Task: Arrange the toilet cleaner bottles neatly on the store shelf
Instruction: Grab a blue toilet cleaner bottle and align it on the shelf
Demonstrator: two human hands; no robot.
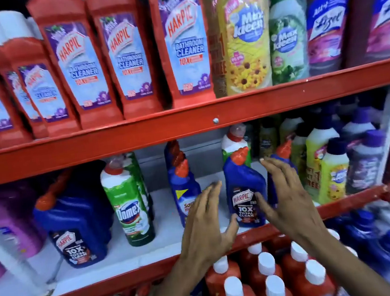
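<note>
A blue Harpic toilet cleaner bottle (244,191) with a red cap stands upright near the front edge of the middle shelf (154,263). My left hand (206,222) hovers just left of it, fingers spread, thumb near its base. My right hand (284,195) is on its right side, fingers extended, thumb touching the label; neither hand grips it. Another blue bottle (184,191) stands behind my left hand. A third blue bottle (281,159) is mostly hidden behind my right hand. A green Domex bottle (128,205) and a large blue Harpic bottle (76,231) stand further left.
Red Harpic bathroom cleaner bottles (123,55) and Max Kleen and Lizol bottles (244,36) fill the upper shelf. Yellow and purple floor cleaner bottles (331,170) crowd the middle shelf's right. Red bottles with white caps (269,283) stand below. Pink bottles (9,227) sit far left.
</note>
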